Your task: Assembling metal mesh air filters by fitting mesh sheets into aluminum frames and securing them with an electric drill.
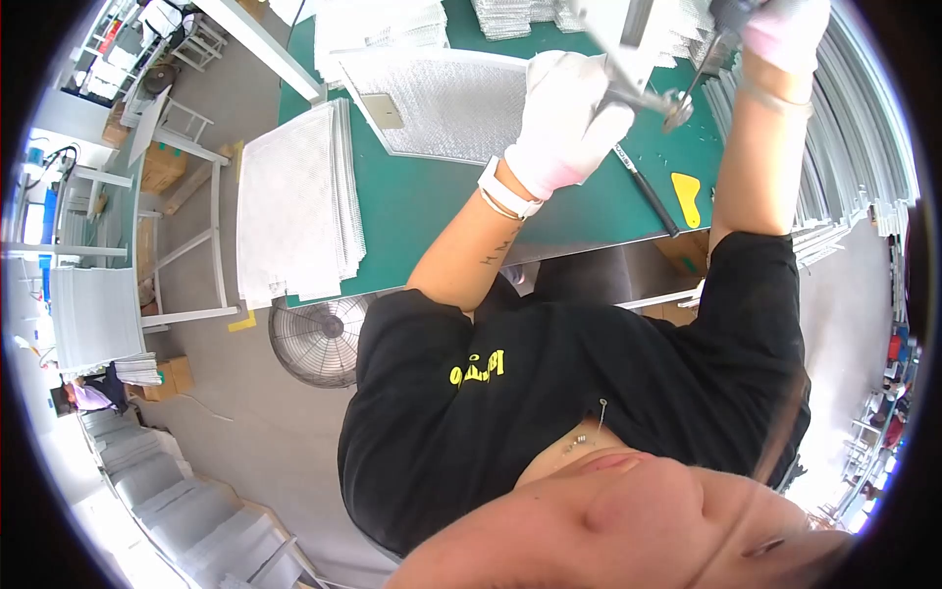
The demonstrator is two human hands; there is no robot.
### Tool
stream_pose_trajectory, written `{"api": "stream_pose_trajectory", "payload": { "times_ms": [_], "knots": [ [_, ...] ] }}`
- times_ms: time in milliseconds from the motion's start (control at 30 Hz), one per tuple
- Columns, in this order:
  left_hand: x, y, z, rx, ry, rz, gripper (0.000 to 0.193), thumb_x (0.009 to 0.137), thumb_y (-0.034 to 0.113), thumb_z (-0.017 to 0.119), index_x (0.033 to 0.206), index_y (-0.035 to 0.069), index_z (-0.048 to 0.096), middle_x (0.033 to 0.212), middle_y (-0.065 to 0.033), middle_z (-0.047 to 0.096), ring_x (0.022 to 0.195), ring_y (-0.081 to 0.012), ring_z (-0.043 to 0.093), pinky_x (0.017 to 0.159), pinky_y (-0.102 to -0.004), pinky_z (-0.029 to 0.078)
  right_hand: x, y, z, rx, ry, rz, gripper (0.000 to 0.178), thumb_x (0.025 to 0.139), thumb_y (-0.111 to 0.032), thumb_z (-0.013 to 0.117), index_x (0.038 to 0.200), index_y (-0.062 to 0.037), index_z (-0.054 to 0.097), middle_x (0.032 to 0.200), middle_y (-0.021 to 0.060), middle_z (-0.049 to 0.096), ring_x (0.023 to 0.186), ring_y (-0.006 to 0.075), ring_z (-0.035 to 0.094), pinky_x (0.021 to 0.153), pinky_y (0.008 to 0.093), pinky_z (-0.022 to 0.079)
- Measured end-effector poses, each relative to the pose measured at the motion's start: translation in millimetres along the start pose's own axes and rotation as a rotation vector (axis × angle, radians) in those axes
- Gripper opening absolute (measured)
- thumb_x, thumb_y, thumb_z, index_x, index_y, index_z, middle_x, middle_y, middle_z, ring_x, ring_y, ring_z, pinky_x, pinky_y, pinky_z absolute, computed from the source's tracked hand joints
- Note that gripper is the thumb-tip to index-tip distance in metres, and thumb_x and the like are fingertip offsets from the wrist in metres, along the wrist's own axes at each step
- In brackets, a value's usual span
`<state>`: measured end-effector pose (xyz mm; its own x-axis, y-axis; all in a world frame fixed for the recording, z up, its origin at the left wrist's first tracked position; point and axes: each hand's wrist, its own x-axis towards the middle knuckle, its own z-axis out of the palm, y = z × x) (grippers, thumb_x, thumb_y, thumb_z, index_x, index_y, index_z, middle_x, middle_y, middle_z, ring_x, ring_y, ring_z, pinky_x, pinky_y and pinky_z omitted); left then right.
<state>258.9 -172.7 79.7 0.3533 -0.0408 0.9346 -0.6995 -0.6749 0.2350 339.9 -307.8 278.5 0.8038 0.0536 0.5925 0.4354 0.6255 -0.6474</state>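
Note:
My left hand (564, 123), in a white glove with a white watch at the wrist, is closed round a grey metal piece (643, 100) with a round end. Its full shape is hidden by the fingers and blurred. My right hand (785, 37), also gloved, is raised at the upper right, closed at a dark tool (731, 14) whose thin shaft points down at that round end. Beside my left hand, a silvery mesh filter panel (451, 103) with a metal frame lies on the green table (412, 231); a beige label (381, 110) sits on its left part.
A black-handled tool (648, 191) and a yellow scraper (686, 198) lie near the table's front edge. Stacked mesh sheets (299, 196) overhang the left corner. More sheets (378, 25) stand behind, and long pale strips (844, 128) line the right. A floor fan (319, 339) stands below.

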Motion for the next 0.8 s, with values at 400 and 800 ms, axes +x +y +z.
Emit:
{"api": "stream_pose_trajectory", "payload": {
  "times_ms": [400, 800],
  "knots": [
    [-2.9, 9.1, -10.4, 0.050, -0.109, 0.014, 0.020, 0.098, 0.002, 0.048, 0.106, 0.003, 0.066, 0.099, -0.0073, 0.066, 0.085, -0.0211, 0.055, 0.084, -0.0361, 0.043, -27.1, 7.8, -42.3, 0.301, -0.342, 0.199, 0.044, 0.102, -0.051, 0.054, 0.095, -0.0080, 0.059, 0.065, -0.0029, 0.052, 0.052, 0.0102, 0.050, 0.046, 0.0244, 0.040],
    [-2.2, 10.9, -9.9, -0.195, -0.162, -0.248, 0.027, 0.097, 0.012, 0.044, 0.104, 0.005, 0.069, 0.100, -0.0097, 0.065, 0.092, -0.0303, 0.054, 0.086, -0.0427, 0.041, -25.4, 7.6, -44.2, 0.387, -0.254, 0.208, 0.040, 0.102, -0.047, 0.056, 0.095, -0.0085, 0.067, 0.070, 0.0001, 0.062, 0.056, 0.0117, 0.056, 0.051, 0.0251, 0.046]
  ]
}}
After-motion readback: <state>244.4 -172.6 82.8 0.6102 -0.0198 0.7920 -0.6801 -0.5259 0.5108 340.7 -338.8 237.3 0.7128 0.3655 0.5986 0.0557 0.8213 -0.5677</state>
